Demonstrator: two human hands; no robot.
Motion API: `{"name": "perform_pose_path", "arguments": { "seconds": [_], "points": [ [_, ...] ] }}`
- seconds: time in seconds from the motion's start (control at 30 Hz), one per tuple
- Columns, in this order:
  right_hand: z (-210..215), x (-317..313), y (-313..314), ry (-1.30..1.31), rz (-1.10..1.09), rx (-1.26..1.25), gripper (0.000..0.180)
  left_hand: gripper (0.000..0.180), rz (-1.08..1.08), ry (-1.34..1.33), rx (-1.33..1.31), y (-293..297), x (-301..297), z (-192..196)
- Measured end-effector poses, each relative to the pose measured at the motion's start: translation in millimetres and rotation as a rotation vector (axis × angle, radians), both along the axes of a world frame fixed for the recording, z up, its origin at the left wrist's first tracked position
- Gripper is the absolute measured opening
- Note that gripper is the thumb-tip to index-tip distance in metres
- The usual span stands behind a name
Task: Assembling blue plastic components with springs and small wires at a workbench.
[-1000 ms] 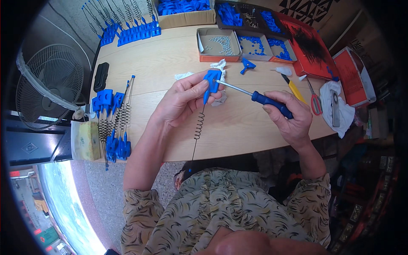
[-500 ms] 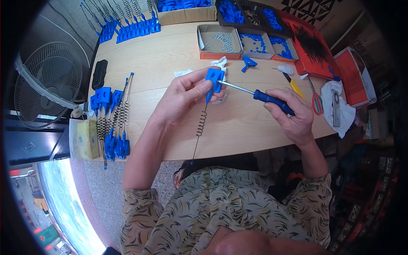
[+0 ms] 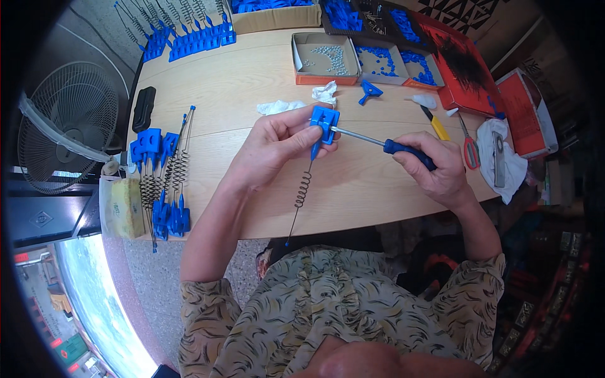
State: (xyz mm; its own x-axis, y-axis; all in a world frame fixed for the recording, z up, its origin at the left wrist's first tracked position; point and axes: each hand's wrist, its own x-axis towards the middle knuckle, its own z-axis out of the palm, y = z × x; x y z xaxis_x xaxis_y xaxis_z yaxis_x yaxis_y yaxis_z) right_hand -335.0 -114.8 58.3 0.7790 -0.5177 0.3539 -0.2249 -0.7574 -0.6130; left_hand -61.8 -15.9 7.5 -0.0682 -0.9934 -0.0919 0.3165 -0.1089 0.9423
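Between the thumb and fingers of my left hand [image 3: 280, 146] is a blue plastic clip [image 3: 325, 118]. A thin black wire with a coiled spring [image 3: 303, 189] hangs from its lower end and finishes in a small blue tip. My right hand [image 3: 438, 167] is wrapped round the dark blue handle of a screwdriver [image 3: 362, 137]. The screwdriver's metal shaft points left, its end touching the clip's right side. Just what the tip meets there is too small to make out. Another blue clip part [image 3: 370, 92] lies alone on the table beyond my hands.
Finished-looking clips with springs [image 3: 165, 183] lie at the left edge near a fan [image 3: 72, 126]. Boxes of small metal balls [image 3: 328, 60] and blue parts [image 3: 419, 68] stand at the back. Red scissors [image 3: 470, 153], a yellow-handled cutter [image 3: 439, 128] and a cloth [image 3: 509, 160] are at right.
Both hands have shifted slightly, the clip moving a little right and down. My right wrist and elbow have swung outward, while the screwdriver tip stays at the clip's side.
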Motion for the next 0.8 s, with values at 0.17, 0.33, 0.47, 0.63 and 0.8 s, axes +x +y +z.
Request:
{"name": "perform_pose_path", "arguments": {
  "seconds": [0.17,0.33,0.47,0.63,0.8],
  "points": [
    [11.7,6.0,6.4,0.109,-0.083,0.255,0.016,0.047,0.04,-0.003,-0.015,0.4,1.5,-0.3],
    [14.9,9.8,6.7,0.111,-0.124,0.397,0.017,0.046,0.074,-0.002,-0.018,-0.7,0.9,-1.7],
    [28.3,13.7,3.3,0.196,-0.195,0.695,0.016,0.045,0.094,-0.01,0.005,-0.2,-0.5,1.2],
    [13.4,15.2,5.8,0.019,-0.176,0.547,0.019,0.045,0.085,0.011,0.021,-0.6,-2.9,0.2],
    [15.9,16.5,4.2,0.036,-0.102,-0.029,0.018,0.046,0.089,0.026,0.012,-0.5,-2.4,3.2]
  ]
}}
